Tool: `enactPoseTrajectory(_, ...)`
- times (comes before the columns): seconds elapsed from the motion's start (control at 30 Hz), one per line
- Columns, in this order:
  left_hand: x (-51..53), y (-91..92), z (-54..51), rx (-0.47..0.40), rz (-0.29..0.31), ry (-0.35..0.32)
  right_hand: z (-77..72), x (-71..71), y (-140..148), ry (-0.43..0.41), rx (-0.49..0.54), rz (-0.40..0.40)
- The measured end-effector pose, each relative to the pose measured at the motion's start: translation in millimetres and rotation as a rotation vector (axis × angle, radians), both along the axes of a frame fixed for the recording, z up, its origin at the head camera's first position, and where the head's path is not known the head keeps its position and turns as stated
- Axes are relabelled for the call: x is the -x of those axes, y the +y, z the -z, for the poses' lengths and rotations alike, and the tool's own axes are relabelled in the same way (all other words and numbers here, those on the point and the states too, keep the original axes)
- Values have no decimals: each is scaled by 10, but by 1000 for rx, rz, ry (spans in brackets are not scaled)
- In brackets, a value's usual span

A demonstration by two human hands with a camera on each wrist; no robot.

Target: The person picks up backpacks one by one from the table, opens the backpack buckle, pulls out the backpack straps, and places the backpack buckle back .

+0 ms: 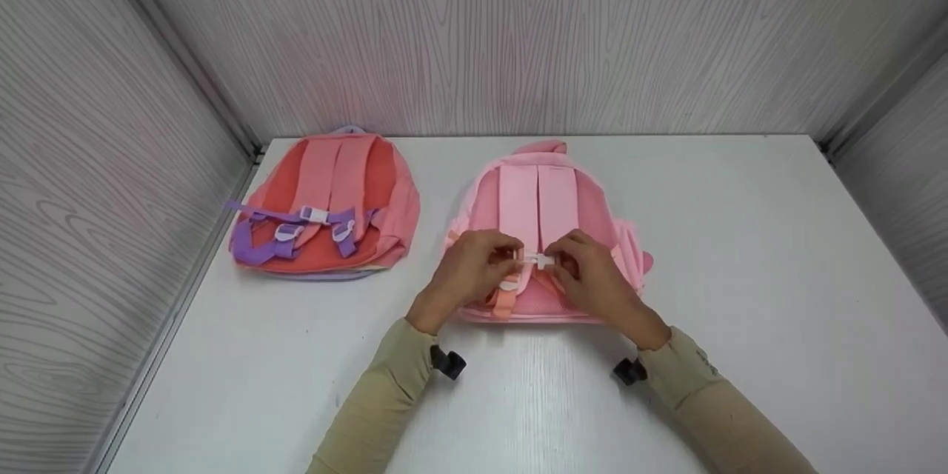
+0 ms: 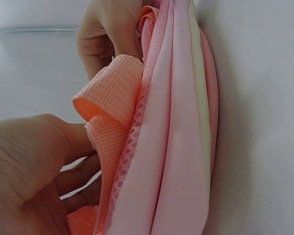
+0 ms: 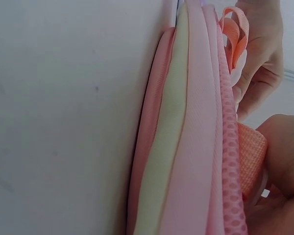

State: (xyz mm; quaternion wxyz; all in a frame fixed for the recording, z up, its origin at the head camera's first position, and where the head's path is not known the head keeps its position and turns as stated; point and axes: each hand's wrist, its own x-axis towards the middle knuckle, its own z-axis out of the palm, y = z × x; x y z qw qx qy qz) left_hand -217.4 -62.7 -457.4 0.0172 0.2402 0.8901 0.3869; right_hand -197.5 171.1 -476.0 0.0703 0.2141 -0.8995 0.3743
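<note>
White buckle was seen over pink backpack, toward 6 o'clock | 9-o'clock end was finger-pinched by left hand, 3-o'clock end by right hand | red backpack noted at 9 o'clock.

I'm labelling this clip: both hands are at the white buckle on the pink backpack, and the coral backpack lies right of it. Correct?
Not quite: the coral backpack lies left of the pink backpack, as the head view shows. The rest holds: the left hand and right hand are both at the white buckle.
</note>
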Motion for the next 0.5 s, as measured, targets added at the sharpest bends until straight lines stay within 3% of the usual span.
enactPoseTrajectory(0.5,-14,10,1,11,-2,-7,20,-4,-18,-9,-18,2)
